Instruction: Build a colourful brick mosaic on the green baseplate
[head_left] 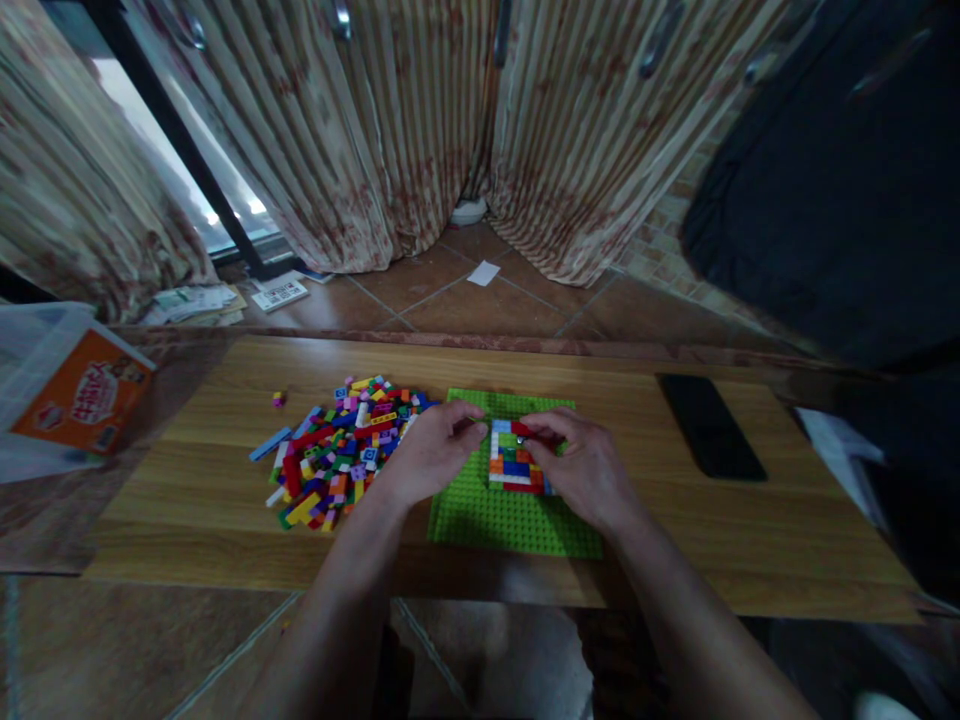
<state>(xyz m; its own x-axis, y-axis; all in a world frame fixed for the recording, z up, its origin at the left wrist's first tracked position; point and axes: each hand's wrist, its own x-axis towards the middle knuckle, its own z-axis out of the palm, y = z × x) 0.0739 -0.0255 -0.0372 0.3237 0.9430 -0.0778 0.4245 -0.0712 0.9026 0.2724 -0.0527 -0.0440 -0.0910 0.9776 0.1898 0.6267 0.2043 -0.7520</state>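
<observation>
A green studded baseplate (517, 525) lies on the wooden table and bears a rectangular patch of coloured building bricks (516, 468), with white, blue, red and orange among them. Over the baseplate's left part is my left hand (435, 452), its thumb and forefinger closed together; whatever they hold is too small to make out. My right hand (586, 462) reaches in from the right, fingertips pinched on a small brick at the top of the patch. Its fingers cover the patch's right side. Left of the baseplate spreads a heap of loose bricks (352, 440).
A black phone (711, 425) lies on the table (810, 540) to the right. At far left stands a clear plastic box (37, 330) with an orange label. One small brick (279, 399) sits apart from the heap. Curtains (420, 130) hang behind; a dark padded object (825, 190) stands right.
</observation>
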